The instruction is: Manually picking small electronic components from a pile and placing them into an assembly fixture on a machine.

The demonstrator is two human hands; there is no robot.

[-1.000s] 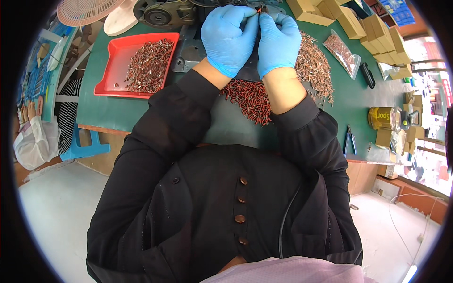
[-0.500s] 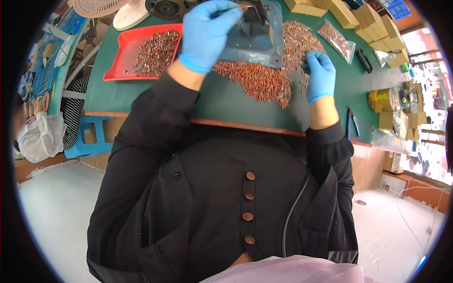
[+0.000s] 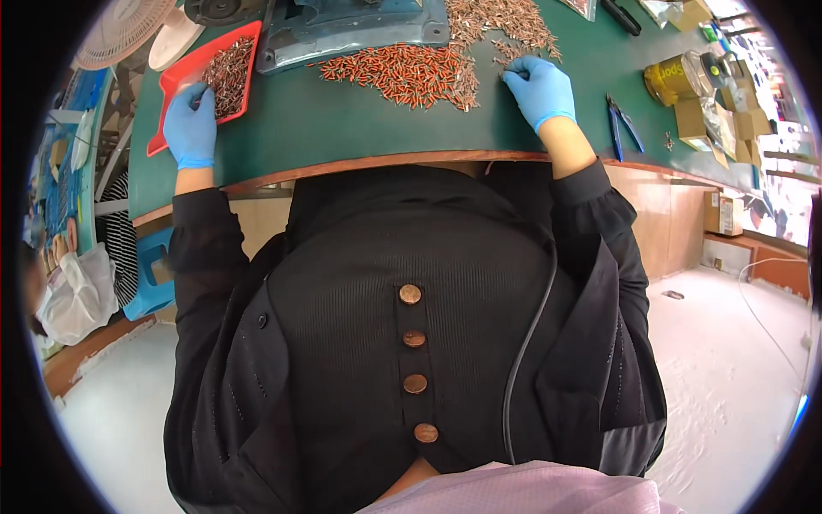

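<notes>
Orange-red small cylindrical parts heaped on green table, right hand fingers curled at heap's edge, grip unclear, left hand flat on red tray, holding nothing visible.

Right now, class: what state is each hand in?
Left hand: fingers curled over the red tray; grip cannot be told.
Right hand: curled on small parts; cannot be told.

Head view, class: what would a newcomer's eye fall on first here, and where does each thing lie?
Two blue-gloved hands stand out on the green table: the left hand rests at the red tray of small metal parts, and the right hand touches the far-right scatter. Between them, a heap of small orange-red parts lies before a blue-grey machine base.
</notes>
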